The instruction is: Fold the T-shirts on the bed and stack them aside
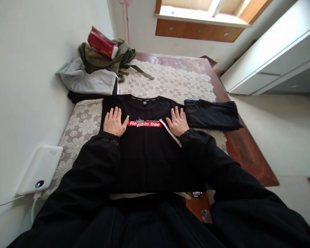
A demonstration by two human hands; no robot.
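A black shirt (147, 155) with a red "Remain free" label lies flat, collar away from me, on a floral lace cloth (167, 81) that covers a wooden table (245, 151). My left hand (115, 121) rests flat on the shirt's left chest, fingers spread and open. On the right chest my right hand (178, 121) lies flat and open too, beside a white strip. Black sleeves cover both my arms. The shirt's right sleeve (213, 115) stretches out sideways toward the table's right edge.
At the table's far left sit a grey garment (88, 79), an olive-green bundle (103, 57) and a red packet (102, 43). A white power bank (40, 170) with a cable lies at the left against the wall. White cabinets (274, 62) stand to the right.
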